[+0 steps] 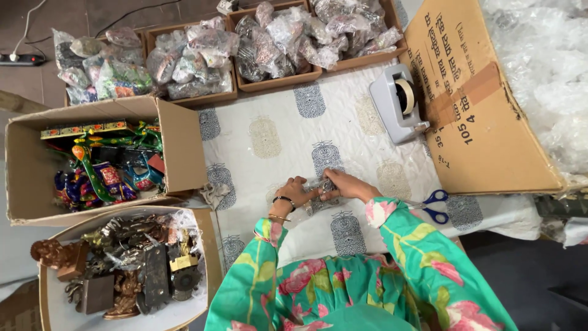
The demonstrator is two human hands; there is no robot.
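Both hands meet on one small plastic-wrapped item, lying on the bench just in front of the person. Left hand: fingers curled, gripping the left end of the wrap; dark bracelet at the wrist. Right hand: fingers bent over the right end, pinching the film. What's inside the wrap is too small to tell, looks metallic.

The bench cover is a white quilted cloth with block-print motifs. Blue-handled scissors lie just right of the right forearm, apart from it. The grey tape dispenser sits further up, against the flap of a large cardboard carton holding clear plastic film.

The far edge has a row of shallow cardboard trays filled with wrapped pieces. To the left, an open box holds painted colourful figurines; nearer, a round-cornered box holds brass-toned figurines. The path between hands and scissors is unobstructed.
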